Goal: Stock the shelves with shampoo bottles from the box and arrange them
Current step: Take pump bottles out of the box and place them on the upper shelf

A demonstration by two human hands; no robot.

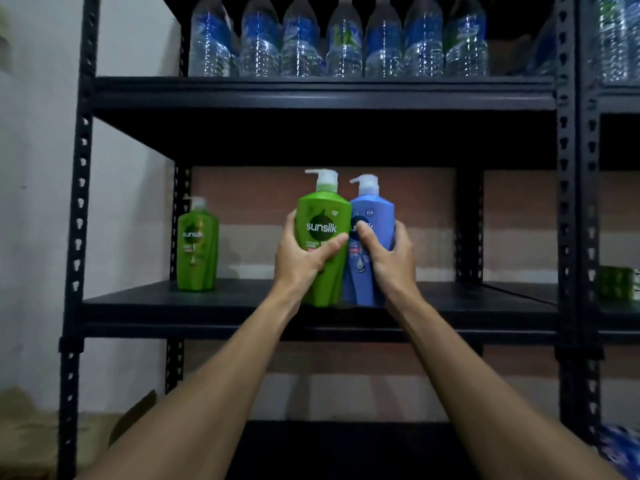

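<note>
Frame centre: left hand (304, 251) grips green shampoo bottle (323, 233), right hand (388, 254) grips blue shampoo bottle (372, 244), bottles touching, at middle shelf (145, 306) front edge. Second green bottle (197, 244) stands left.

Two green bottles (325, 244) (197, 245), one blue bottle (372, 251), black shelf (242, 308), blue-labelled clear water bottles (343, 43).

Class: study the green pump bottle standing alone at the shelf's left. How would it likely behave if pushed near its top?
The lone green bottle stands tall on a smallish base, so a high push would probably tip it rather than slide it. Its moulded plastic body looks rigid and smooth, so likely stiff, perhaps slippery.
</note>
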